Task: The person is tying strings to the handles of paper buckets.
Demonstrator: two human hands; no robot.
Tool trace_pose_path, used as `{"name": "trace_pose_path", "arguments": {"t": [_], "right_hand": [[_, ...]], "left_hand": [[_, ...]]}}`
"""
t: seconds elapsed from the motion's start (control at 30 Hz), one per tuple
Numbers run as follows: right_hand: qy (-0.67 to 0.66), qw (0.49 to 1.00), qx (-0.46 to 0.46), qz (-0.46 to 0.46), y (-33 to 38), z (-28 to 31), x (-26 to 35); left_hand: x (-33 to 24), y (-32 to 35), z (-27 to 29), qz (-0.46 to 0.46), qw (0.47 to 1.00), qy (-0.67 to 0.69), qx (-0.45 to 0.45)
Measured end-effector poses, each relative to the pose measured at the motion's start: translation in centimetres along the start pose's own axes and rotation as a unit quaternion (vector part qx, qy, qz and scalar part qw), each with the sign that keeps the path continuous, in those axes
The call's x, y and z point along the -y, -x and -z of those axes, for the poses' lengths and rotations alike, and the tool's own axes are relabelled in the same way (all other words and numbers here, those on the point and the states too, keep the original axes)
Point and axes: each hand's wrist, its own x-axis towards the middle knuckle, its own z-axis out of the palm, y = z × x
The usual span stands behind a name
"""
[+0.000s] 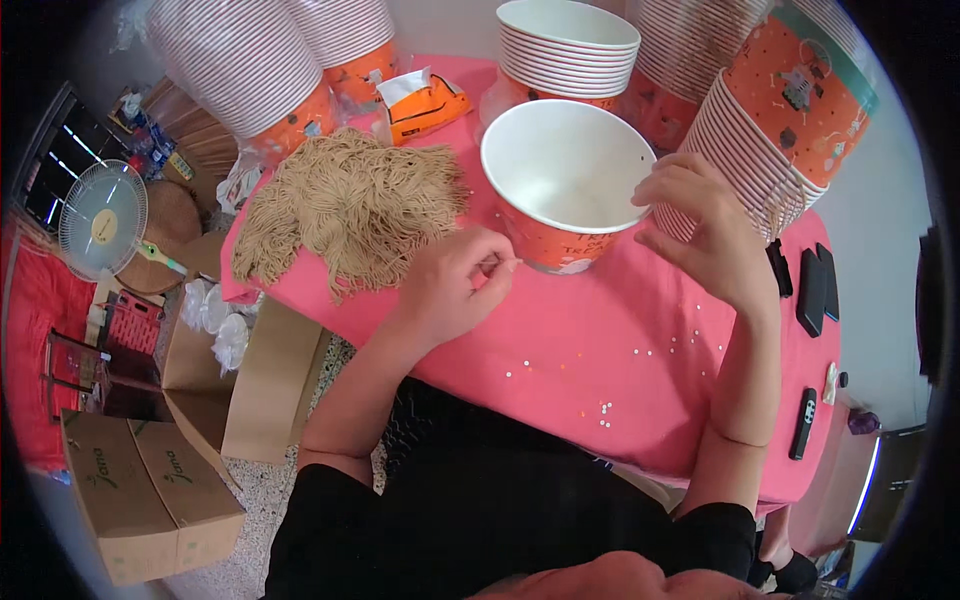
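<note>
Head: left fingers (491,243) curled, apparently pinched

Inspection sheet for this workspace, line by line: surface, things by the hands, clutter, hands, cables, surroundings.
Surface: pink cloth, loosely wrinkled.
Things: open orange-and-white bucket, upright; heap of tan strands left of it.
Clutter: small white dots scattered; orange packet behind the heap; black remote near the right edge.
Hands: left hand curled, its hold unclear; right hand open at the bucket's rim, contact unclear.
Cables: nothing seen.
Surroundings: stacked buckets behind; cardboard boxes and fan left.
</note>
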Motion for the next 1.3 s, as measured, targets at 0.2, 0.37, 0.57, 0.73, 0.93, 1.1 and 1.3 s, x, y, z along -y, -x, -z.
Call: {"name": "trace_pose_path", "arguments": {"t": [0.2, 0.37, 0.57, 0.73, 0.93, 1.1, 1.3], "right_hand": [[0.005, 0.994, 0.086, 0.06, -0.2, -1.9, 0.4], [0.007, 0.99, 0.11, 0.089, -0.4, -2.2, 0.3], [-0.042, 0.99, 0.122, 0.053, 0.1, -1.7, 0.6], [0.006, 0.991, 0.106, 0.087, 0.2, -1.2, 0.6], [0.121, 0.986, 0.071, 0.096, 0.9, -1.4, 1.9], [0.202, 0.97, 0.083, 0.108, 1.4, -1.8, 3.7], [0.326, 0.938, 0.077, 0.091, 1.9, -2.2, 5.5]], "left_hand": [[0.6, -1.3, 0.9, -0.101, 0.99, -0.048, -0.086], [0.0, -2.6, 1.7, -0.15, 0.969, -0.174, -0.095], [-0.2, -2.4, 0.9, -0.172, 0.969, -0.163, -0.064], [0.0, -0.9, 1.4, -0.177, 0.965, -0.177, -0.083], [0.8, -0.7, 2.7, -0.136, 0.982, -0.12, -0.058], [2.4, -3.2, 4.7, -0.225, 0.941, -0.248, -0.041], [2.7, -1.9, 4.7, -0.37, 0.88, -0.287, -0.081]]}}
